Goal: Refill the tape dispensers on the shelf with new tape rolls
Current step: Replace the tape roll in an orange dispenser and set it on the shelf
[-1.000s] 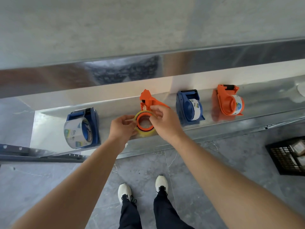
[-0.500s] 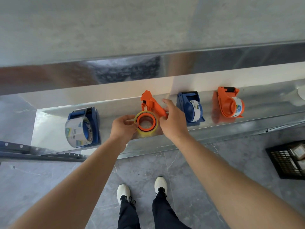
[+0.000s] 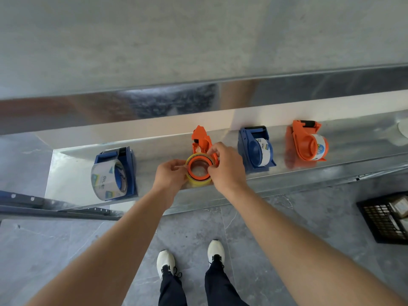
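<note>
- Head view: the yellow tape roll [image 3: 197, 183] sits at the front of the metal shelf [image 3: 70, 173], its opening facing up, with an orange ring inside it. It lies right between the two hands.
- The left hand [image 3: 170, 176] has its fingers curled in a narrow pinch on the roll's left rim.
- The right hand [image 3: 227, 169] holds the roll's right rim. Its thumb lies on the edge and its fingertips are curled over the top, where the roll meets the orange dispenser [image 3: 199, 138].
- That orange dispenser rises just behind the roll, its pointed end toward the back of the shelf. Whether the roll is fully seated on it cannot be told.
- To the left, well apart, a blue dispenser [image 3: 130, 168] carries a large clear roll [image 3: 108, 181]; the word "deli" can be read on it.
- To the right of the hands, a second blue dispenser [image 3: 245, 146] holds a roll [image 3: 263, 151] whose printed label is too small to read.
- Further right, a second orange dispenser [image 3: 302, 145] holds a roll [image 3: 320, 148] with a round blue mark; its writing is not legible.
- Below the shelf are grey floor tiles [image 3: 55, 250], two white shoes [image 3: 166, 261], and a black crate [image 3: 383, 221] at the right edge.
</note>
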Demonstrator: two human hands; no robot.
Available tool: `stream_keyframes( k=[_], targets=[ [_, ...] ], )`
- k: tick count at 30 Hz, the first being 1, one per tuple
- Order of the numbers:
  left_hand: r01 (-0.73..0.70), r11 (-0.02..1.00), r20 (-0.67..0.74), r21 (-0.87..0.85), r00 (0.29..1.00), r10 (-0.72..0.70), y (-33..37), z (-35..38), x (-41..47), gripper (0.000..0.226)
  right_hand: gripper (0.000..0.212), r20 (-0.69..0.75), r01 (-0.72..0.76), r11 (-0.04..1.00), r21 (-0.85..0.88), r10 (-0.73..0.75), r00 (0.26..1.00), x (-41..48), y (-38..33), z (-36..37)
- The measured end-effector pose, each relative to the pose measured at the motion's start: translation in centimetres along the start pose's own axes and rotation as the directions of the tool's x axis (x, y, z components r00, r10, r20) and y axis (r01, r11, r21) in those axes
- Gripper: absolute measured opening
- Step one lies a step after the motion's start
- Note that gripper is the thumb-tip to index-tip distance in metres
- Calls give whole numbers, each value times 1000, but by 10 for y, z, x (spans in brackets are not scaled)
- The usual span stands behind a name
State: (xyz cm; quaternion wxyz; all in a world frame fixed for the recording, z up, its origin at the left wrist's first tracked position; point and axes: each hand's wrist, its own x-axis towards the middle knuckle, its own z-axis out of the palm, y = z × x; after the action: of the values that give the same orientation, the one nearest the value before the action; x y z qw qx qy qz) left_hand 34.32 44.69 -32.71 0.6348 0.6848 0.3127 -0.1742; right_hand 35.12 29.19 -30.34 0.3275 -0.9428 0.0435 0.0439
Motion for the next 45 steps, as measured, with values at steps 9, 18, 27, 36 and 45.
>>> stream_keyframes(
  k=[9,18,27,36,45],
  targets=[
    [40,984,65,-173,997,-29,22,0,-10,20,35,-31,-115,979,168,122,992,-2,4,-3],
    [118,963,251,-240,966,-56,32,-2,-16,22,30,-40,-127,972,196,137,990,-3,23,18],
    [-46,995,159,-88,985,60,25,12,-8,11,9,-23,-40,982,186,45,999,22,32,-11],
    [-45,993,121,-108,991,58,17,16,-10,24,23,104,337,912,-234,-321,941,60,-9,-27],
    [-63,990,124,-127,989,79,8,16,-11,18,18,226,428,708,-561,-366,903,63,-33,-9]
  ],
)
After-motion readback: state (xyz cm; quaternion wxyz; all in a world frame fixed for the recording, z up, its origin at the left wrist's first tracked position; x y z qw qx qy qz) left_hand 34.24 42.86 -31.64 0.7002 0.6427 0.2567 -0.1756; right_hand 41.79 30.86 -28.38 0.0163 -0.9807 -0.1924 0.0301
